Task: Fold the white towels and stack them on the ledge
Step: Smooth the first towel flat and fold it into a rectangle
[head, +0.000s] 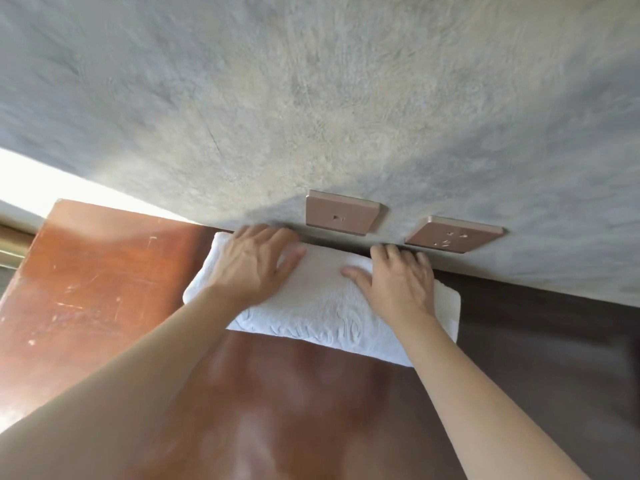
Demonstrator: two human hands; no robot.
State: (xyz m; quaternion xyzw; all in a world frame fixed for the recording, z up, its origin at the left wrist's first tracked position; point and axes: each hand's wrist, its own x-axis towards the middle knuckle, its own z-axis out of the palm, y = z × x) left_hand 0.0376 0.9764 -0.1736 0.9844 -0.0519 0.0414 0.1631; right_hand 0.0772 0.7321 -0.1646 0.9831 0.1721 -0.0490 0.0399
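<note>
My two bare forearms reach forward over the scuffed reddish-brown wooden ledge (104, 289), which runs from the bottom of the view up to the wall. Beyond the wrists lies one folded white towel (332, 317), a compact rectangle with a raised woven pattern along its near edge, set flat on the ledge with its far edge right against the foot of the wall. My left hand (254, 263) lies on the towel's left end with fingers straight and spread, palm down, pressing and gripping nothing. My right hand (398, 278) lies the same way on the right part, fingers flat and thumb out to the side, so both hands are flattened and smoothing, not holding. As I judge it, this towel is already folded and placed, and I am patting it down; I count only one towel here, so the stack seems to be at its first layer, and any further towels to fold are out of view. Just past my fingertips the rough grey plaster wall (311, 98) rises, and on it I count two square tan socket plates: the nearer-left socket plate (341, 212) above the towel's middle, and the right socket plate (453, 234) beside it.
</note>
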